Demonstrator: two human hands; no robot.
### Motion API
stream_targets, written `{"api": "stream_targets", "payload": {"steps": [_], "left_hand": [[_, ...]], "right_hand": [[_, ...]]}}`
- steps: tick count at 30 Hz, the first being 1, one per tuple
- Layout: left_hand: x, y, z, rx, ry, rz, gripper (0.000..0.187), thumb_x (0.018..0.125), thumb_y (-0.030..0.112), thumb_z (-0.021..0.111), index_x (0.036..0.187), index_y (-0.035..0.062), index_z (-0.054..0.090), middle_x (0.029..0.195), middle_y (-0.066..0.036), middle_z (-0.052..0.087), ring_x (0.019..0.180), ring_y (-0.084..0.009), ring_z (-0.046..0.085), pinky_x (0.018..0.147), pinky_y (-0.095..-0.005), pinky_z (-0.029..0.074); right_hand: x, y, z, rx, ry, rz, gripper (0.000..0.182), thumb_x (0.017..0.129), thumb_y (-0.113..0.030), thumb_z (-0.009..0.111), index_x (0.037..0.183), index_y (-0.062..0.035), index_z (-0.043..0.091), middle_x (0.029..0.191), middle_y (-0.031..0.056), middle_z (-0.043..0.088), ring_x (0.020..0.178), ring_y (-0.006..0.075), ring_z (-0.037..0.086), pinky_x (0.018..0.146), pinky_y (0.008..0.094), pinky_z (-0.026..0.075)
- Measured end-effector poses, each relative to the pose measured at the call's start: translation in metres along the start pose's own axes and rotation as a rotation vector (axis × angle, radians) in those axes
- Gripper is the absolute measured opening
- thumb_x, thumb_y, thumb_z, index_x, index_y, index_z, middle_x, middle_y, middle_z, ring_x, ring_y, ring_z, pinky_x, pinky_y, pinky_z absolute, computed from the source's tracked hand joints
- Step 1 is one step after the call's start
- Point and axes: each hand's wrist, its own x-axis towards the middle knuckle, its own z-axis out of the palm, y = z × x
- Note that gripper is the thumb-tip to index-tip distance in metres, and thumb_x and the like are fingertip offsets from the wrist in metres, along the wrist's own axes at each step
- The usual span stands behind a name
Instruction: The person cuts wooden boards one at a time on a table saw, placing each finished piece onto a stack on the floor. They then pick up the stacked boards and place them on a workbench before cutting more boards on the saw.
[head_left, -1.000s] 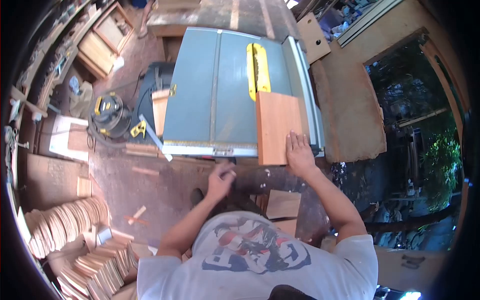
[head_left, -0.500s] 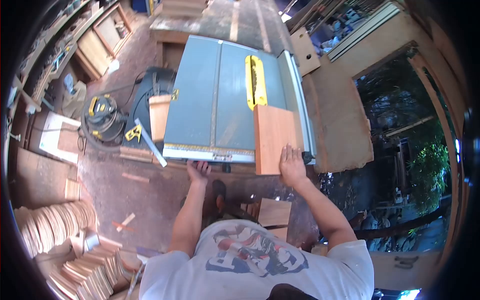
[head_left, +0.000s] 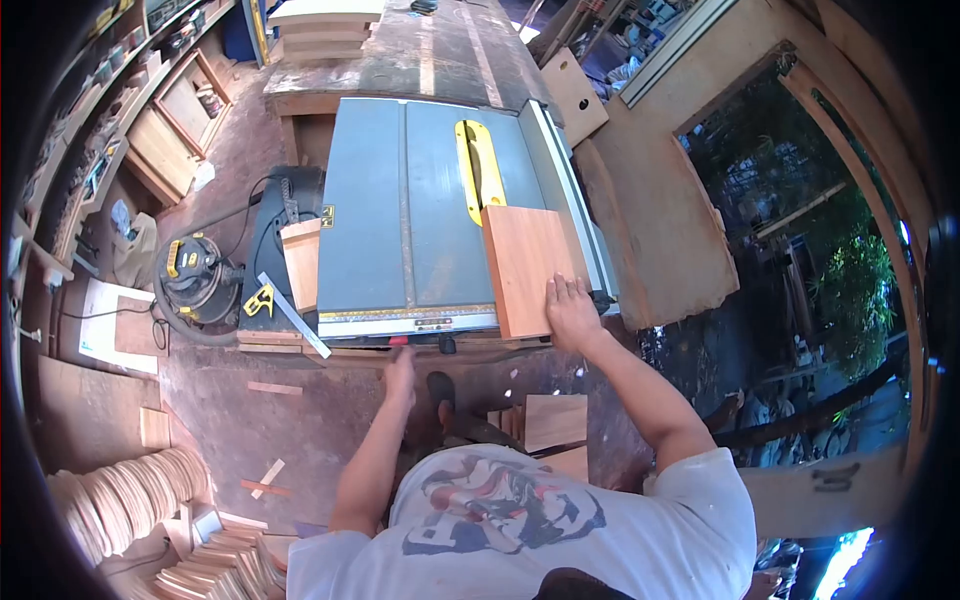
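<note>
A blue-grey table saw [head_left: 365, 200] stands in front of me, with a yellow insert [head_left: 480, 165] around its blade slot. A thick wooden board [head_left: 528, 265] lies on the saw top at the near right, close to the insert and beside the metal fence [head_left: 570, 200]. My right hand [head_left: 572, 308] rests on the board's near right corner, fingers fairly straight. Just below the front rail, my left hand [head_left: 399, 372] is at a red part [head_left: 398, 341]; its fingers are mostly hidden under the edge.
A black and yellow vacuum [head_left: 195, 270] stands at the left. Near the saw's left edge are a combination square [head_left: 290, 312] and a wood piece [head_left: 302, 265]. Stacked wood pieces [head_left: 215, 570] lie at the lower left. Boards [head_left: 556, 420] lie on the floor near my body.
The view has shifted, so the saw appears further left. The red part now shows at my left hand, whose fingers have gone from partly visible to mostly hidden. My right hand stays on the board.
</note>
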Motion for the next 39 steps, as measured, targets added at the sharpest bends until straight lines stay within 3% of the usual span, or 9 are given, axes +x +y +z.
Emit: {"api": "stream_targets", "payload": {"steps": [5,8,12,18,25,28,29,35,39], "left_hand": [[-0.114,0.051,0.062,0.446,-0.239,0.421,0.041,0.089,0.011,0.067,0.128,-0.0042,0.062,0.122,-0.016,0.07,0.11,-0.0237,0.068,0.096,-0.0348,0.051],[-0.111,0.065,0.078,0.608,-0.315,0.718,0.047,0.087,0.01,0.07,0.131,-0.0018,0.061,0.123,-0.018,0.069,0.112,-0.0269,0.067,0.098,-0.0362,0.051],[-0.098,0.083,0.083,0.645,-0.318,0.823,0.045,0.086,0.009,0.07,0.13,0.0003,0.063,0.121,-0.018,0.069,0.111,-0.0273,0.068,0.096,-0.037,0.053],[-0.093,0.069,0.048,0.52,-0.268,0.587,0.048,0.085,0.008,0.071,0.131,-0.0029,0.061,0.119,-0.017,0.071,0.106,-0.0234,0.07,0.094,-0.0355,0.054],[-0.044,0.011,-0.018,0.647,-0.051,0.334,0.043,0.093,0.011,0.061,0.132,-0.0059,0.059,0.117,-0.016,0.072,0.101,-0.0231,0.071,0.091,-0.0331,0.055],[0.022,-0.05,-0.06,0.194,0.08,0.055,0.045,0.092,0.013,0.062,0.132,-0.0073,0.059,0.113,-0.017,0.071,0.099,-0.0251,0.07,0.088,-0.0354,0.056],[0.02,-0.034,-0.058,0.044,0.065,-0.123,0.055,0.094,0.023,0.06,0.139,-0.0073,0.05,0.115,-0.019,0.068,0.099,-0.0269,0.069,0.086,-0.0367,0.057],[0.058,-0.036,-0.064,-0.561,0.052,-0.201,0.084,0.098,0.048,0.05,0.152,-0.008,0.02,0.15,-0.029,0.039,0.128,-0.0367,0.051,0.105,-0.0465,0.047],[0.053,-0.017,-0.037,-0.682,0.098,-0.166,0.087,0.1,0.057,0.042,0.152,-0.0082,0.019,0.155,-0.03,0.029,0.135,-0.0394,0.042,0.115,-0.0505,0.036]], "right_hand": [[0.015,0.005,-0.003,-0.012,-0.036,-0.001,0.084,0.072,-0.014,0.075,0.142,0.0164,0.038,0.147,0.0343,0.042,0.135,0.0413,0.048,0.118,0.0508,0.032],[0.026,0.008,-0.012,-0.029,-0.088,-0.013,0.084,0.073,-0.014,0.075,0.142,0.0164,0.038,0.148,0.034,0.041,0.135,0.0407,0.049,0.118,0.0501,0.032],[0.039,0.014,-0.016,-0.02,-0.128,-0.02,0.086,0.073,-0.017,0.075,0.143,0.0161,0.037,0.148,0.0338,0.041,0.134,0.0399,0.051,0.118,0.0492,0.032],[0.057,0.022,-0.019,-0.037,-0.168,-0.032,0.089,0.071,-0.019,0.076,0.144,0.0151,0.036,0.149,0.0333,0.041,0.133,0.0384,0.051,0.119,0.0491,0.031],[0.082,0.033,-0.02,-0.042,-0.165,-0.031,0.088,0.072,-0.021,0.072,0.144,0.0146,0.037,0.149,0.0319,0.043,0.132,0.037,0.053,0.119,0.0497,0.029],[0.091,0.035,-0.022,-0.041,-0.166,-0.025,0.09,0.071,-0.022,0.072,0.145,0.0144,0.036,0.149,0.032,0.043,0.132,0.0371,0.053,0.119,0.0498,0.028],[0.094,0.036,-0.024,-0.037,-0.163,-0.021,0.091,0.07,-0.023,0.073,0.145,0.0144,0.036,0.148,0.0321,0.043,0.133,0.0372,0.053,0.119,0.0498,0.028],[0.12,0.047,-0.019,-0.071,-0.121,-0.035,0.106,0.06,-0.033,0.084,0.143,0.0138,0.038,0.146,0.0316,0.046,0.127,0.0365,0.058,0.117,0.0481,0.032],[0.139,0.051,-0.025,-0.07,-0.157,-0.019,0.108,0.059,-0.034,0.086,0.143,0.0135,0.037,0.147,0.0311,0.046,0.126,0.0369,0.058,0.116,0.0462,0.033]]}}
